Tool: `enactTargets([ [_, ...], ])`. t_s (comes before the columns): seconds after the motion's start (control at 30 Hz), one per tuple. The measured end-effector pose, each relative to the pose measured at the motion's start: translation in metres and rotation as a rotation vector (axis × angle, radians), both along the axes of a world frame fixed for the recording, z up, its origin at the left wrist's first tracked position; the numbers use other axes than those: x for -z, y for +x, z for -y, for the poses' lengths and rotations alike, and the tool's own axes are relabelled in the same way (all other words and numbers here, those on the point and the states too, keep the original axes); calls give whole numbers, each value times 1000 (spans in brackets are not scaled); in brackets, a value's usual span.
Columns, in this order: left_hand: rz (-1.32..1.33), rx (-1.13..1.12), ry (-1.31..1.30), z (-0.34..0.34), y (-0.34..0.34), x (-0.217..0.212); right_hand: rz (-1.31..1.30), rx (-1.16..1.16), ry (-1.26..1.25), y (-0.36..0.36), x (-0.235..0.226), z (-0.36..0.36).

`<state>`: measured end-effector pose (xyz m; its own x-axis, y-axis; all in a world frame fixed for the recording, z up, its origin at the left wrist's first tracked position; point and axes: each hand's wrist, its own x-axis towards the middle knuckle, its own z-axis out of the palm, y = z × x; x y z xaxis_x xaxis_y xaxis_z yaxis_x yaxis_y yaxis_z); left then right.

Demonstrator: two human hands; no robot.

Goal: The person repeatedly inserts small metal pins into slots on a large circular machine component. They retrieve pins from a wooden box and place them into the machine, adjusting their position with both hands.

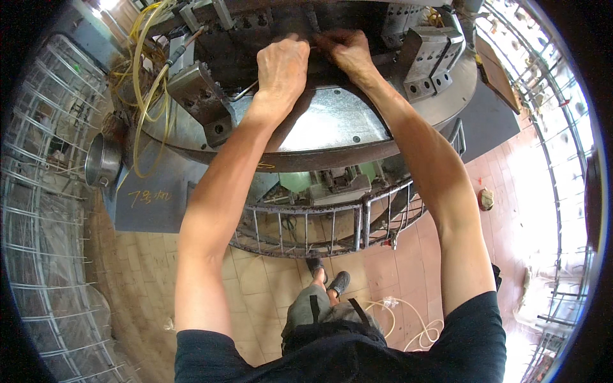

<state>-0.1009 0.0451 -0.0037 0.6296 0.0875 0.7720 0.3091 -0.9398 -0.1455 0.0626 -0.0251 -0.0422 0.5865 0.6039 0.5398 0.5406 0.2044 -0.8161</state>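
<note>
Both my arms stretch forward over a round metal machine table [332,121]. My left hand [283,70] is closed, knuckles up, above the dark middle of the machine; what its fingers grip is hidden beneath it. A thin bent metal rod [245,91] shows beside my left wrist, and I cannot tell whether the hand holds it. My right hand [350,54] is just to the right, its fingers curled toward the left hand and smeared by motion. Steel blocks with bolt holes stand on either side, a left block [201,102] and a right block [431,64].
Yellow hoses [142,83] hang at the machine's left. A curved metal guard rail [306,223] runs between my body and the machine. A metal pot [103,159] sits at the left. Wire racks [48,191] flank both sides. A pale hose [415,325] coils on the tiled floor.
</note>
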Motion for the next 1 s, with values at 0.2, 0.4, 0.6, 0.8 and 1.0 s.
enactTargets([
  [0.2,-58,-47,-52,1,3,13,78,28,1,-1,-4,-2],
  [0.4,-96,-98,-27,0,8,13,128,54,-1,-2,-9,-1],
  [0.6,-114,-140,33,1,10,14,123,57,-16,-3,-9,-1],
  [0.8,-73,-98,45,3,8,12,153,85,0,1,-5,-5],
  [1.0,-97,-100,-46,3,10,12,112,89,1,-1,-7,-6],
])
